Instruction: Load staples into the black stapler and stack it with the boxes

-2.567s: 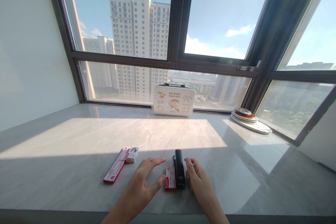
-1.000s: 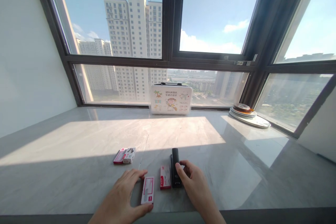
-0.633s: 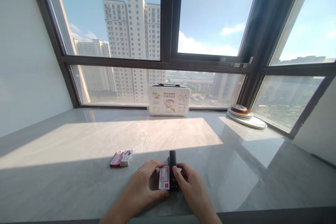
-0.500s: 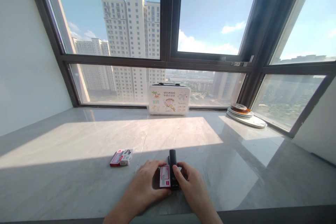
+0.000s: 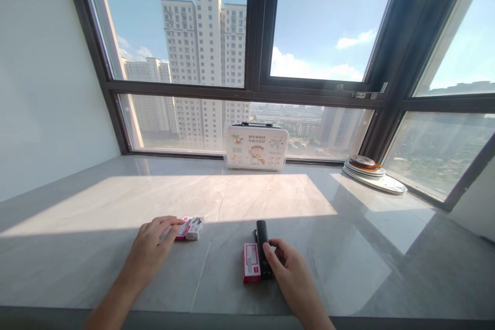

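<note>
My right hand [image 5: 288,265] is closed on a black stapler [image 5: 263,247], with the thumb on its top and the fingers curled at its right side. A small red-and-white box [image 5: 251,263] stands close against the stapler's left side. My left hand [image 5: 154,245] is at two small boxes further left, fingers stretched out and thumb apart. Its fingertips reach over the left, red-and-white box [image 5: 182,229] and partly hide it; whether they press on it I cannot tell. The white box with a dark picture [image 5: 195,228] lies right beside that one.
A white case with cartoon prints [image 5: 257,148] stands against the window at the back. A stack of plates [image 5: 373,175] sits in the right corner. The grey marble sill [image 5: 116,268] has its front edge near me, and a wall [image 5: 46,87] rises on the left.
My left hand has left the red-and-white box next to the stapler and moved left to the two boxes. My right hand stays at the stapler. The view has shifted slightly left.
</note>
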Demonstrator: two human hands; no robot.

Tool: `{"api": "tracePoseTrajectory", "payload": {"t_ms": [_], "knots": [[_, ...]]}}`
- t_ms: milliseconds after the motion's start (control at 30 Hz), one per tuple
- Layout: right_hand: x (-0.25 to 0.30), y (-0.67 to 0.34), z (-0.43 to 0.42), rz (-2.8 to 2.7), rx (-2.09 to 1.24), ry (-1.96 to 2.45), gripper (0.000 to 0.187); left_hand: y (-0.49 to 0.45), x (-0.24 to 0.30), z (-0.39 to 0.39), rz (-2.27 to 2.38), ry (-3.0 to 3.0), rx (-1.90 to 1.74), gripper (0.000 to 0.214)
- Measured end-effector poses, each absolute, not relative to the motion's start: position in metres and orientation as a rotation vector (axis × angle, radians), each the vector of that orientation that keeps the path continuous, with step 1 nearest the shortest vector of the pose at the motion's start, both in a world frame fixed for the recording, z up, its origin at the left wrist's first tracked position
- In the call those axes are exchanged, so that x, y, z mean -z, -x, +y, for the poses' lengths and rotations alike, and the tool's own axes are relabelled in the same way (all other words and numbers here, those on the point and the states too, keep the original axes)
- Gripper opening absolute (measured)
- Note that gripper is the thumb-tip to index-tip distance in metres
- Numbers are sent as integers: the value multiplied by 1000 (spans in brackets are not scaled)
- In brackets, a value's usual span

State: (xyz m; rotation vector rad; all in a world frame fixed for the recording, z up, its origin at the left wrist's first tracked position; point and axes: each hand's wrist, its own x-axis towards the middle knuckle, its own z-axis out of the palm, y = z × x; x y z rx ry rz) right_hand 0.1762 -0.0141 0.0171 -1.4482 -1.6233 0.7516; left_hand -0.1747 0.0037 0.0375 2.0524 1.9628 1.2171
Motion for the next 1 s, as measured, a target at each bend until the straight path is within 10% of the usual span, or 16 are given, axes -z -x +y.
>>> {"api": "tracePoseTrajectory", "payload": {"t_ms": [633, 1000], "knots": [[-21, -171, -17, -1664, -719, 1487, 45, 92, -50, -51, 1416, -2028, -946, 21], [-25, -171, -21, -1685, -661, 1479, 40, 31, -58, -12, 1046, -1974, -825, 59]]}}
